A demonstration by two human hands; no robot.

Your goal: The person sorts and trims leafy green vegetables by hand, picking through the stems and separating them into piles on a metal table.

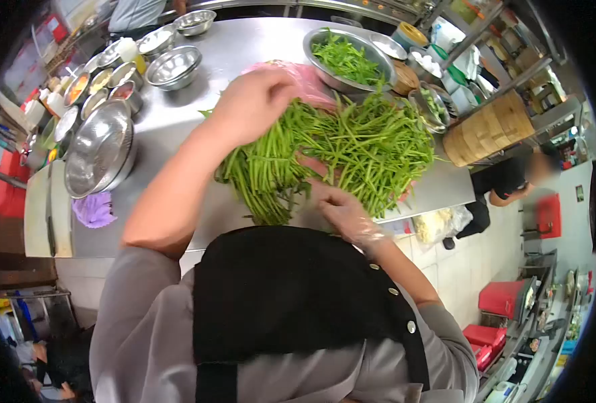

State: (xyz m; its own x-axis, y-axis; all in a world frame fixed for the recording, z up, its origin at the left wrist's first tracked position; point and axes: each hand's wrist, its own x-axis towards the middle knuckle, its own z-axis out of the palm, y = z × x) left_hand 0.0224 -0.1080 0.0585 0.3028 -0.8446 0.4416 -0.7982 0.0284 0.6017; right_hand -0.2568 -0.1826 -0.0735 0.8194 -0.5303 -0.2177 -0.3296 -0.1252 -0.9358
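Observation:
A large heap of long green leafy stems (378, 148) lies on the steel table (237, 37), with a thicker bundle of stems (261, 195) at its left. My left hand (257, 101) is over the upper left of the greens, fingers curled down and together; what they hold is hidden. Below the middle of the heap, beside the bundle's cut ends, my right hand (341, 211) has its fingers bent together in a clear plastic glove. Whatever is between them is too small to tell. A pink plastic bag (304, 84) lies behind the greens.
A steel bowl of cut greens (348, 60) stands behind the heap. Steel bowls (175, 67) and a large colander (100, 151) are at the left, near a purple leaf (95, 209). Bamboo steamers (489, 127) are at the right, with a co-worker (506, 181) beyond.

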